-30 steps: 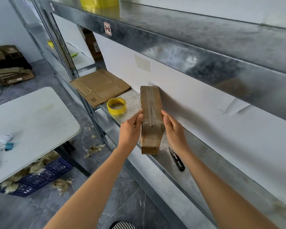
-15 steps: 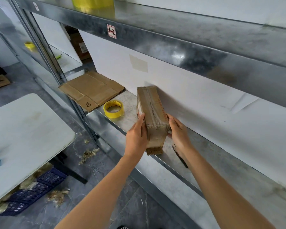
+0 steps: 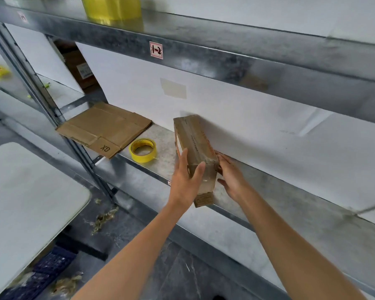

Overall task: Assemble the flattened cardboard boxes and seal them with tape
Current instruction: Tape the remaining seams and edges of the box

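One assembled cardboard box (image 3: 194, 146), long and narrow with glossy clear tape over its brown faces, stands on the galvanised metal shelf (image 3: 268, 198), its far end against the white paper-covered back wall (image 3: 247, 126) and its near end reaching to the shelf's front edge. Two bare hands are on it: the left hand (image 3: 185, 180) lies flat along the box's left side, fingers spread and the thumb laid over the near top corner, and the right hand (image 3: 231, 177) presses against the right side low down, fingers open. Neither grip closes round the box; both palms clamp it between them.

One flattened cardboard sheet (image 3: 104, 128), matte brown with creased flaps and the letters "GX" printed on it, lies further left on the same shelf and overhangs the front edge. One roll of yellow tape (image 3: 143, 150), a flat ring, lies between the sheet and the box, apart from both. A bigger yellow roll (image 3: 113, 7) sits on the shelf above. A pale rounded worktop (image 3: 26, 191) stands at lower left over a dark stone floor (image 3: 182, 273).

Compared with half a second ago, the box sits further back on the shelf and both hands have slid with it; the small black cutter seen by the right wrist a second ago is no longer visible.
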